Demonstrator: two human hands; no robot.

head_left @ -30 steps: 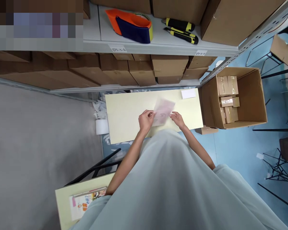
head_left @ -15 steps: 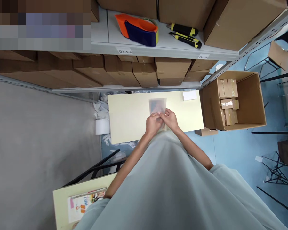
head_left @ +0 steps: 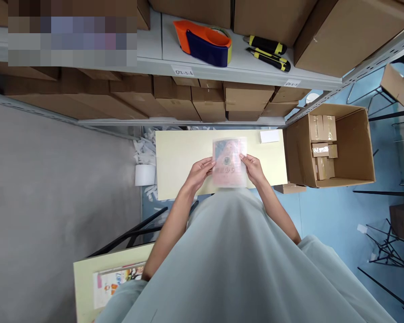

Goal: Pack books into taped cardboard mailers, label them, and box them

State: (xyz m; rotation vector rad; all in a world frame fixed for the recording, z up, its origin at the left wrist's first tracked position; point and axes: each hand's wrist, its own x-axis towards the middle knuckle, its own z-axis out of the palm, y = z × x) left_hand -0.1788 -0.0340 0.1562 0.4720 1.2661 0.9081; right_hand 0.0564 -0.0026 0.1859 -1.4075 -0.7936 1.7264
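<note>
Between my hands is a translucent plastic pouch (head_left: 229,163), pinkish with a blue patch, a dark round mark and small printed symbols. What lies inside it is too blurred to name. My left hand (head_left: 201,172) pinches the pouch's left edge between thumb and fingers. At the opposite edge, my right hand (head_left: 252,168) grips with thumb and fingertips. The pouch is held flat above the near part of a pale yellow tabletop (head_left: 183,161), close to my clothing. A white paper slip (head_left: 270,136) lies on the tabletop's far right.
A shelf (head_left: 155,63) beyond the table carries an orange-and-blue tape dispenser (head_left: 205,45), two utility knives (head_left: 268,53) and cardboard boxes. An open carton (head_left: 353,143) holding small boxes stands right. White roll (head_left: 144,175) and paper scraps sit left. A second table (head_left: 84,287) is lower left.
My hands have moved apart from a close pinch at the pouch's near end to its two sides. The pouch now lies spread out toward me, its pink face showing.
</note>
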